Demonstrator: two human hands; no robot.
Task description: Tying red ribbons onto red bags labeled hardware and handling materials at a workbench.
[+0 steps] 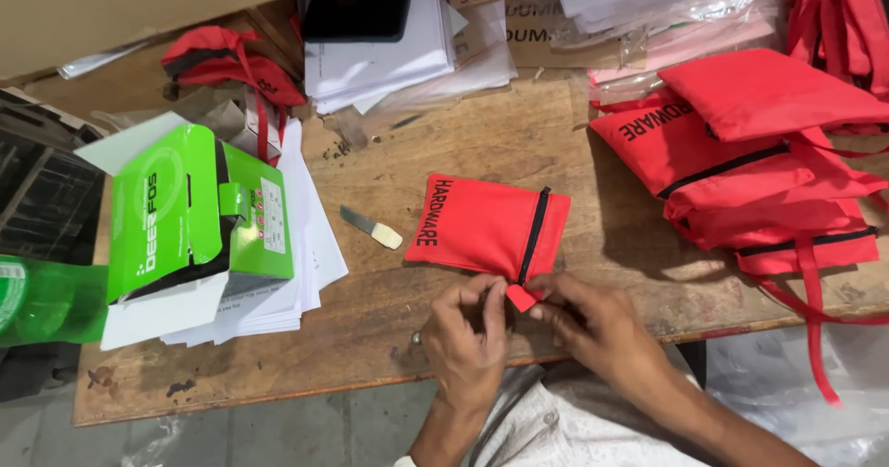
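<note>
A small red fabric pouch (482,224) with a black zipper lies flat on the wooden table (482,134). My left hand (466,333) and my right hand (597,323) meet at the pouch's near corner. Both pinch the little red tab (521,297) at the end of the zipper. The fingertips hide the zipper pull.
A pile of like red pouches (759,152) with straps lies at the right. A green and white box (194,212) rests on a stack of white papers at the left, beside a green bottle (42,300). A small knife (370,227) lies left of the pouch. Papers and a black tray sit at the back.
</note>
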